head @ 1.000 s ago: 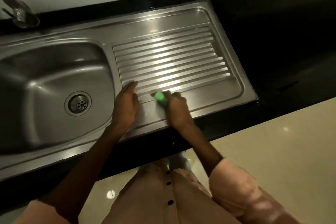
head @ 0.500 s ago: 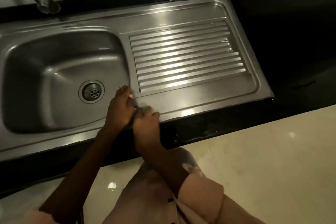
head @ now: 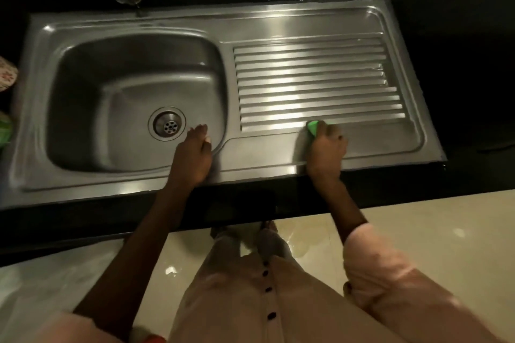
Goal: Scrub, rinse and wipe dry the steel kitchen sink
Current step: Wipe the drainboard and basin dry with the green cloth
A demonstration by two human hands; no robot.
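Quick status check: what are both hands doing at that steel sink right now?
Right hand gripping green scrub pad on ribbed steel drainboard. Left hand open, braced on basin rim. Nothing in the way.

Both arms reach forward, well apart. The left hand [head: 192, 157] lies palm down with its fingers stretched out flat. The right hand [head: 326, 152] is closed in a grip, its fingers curled and knuckles up.
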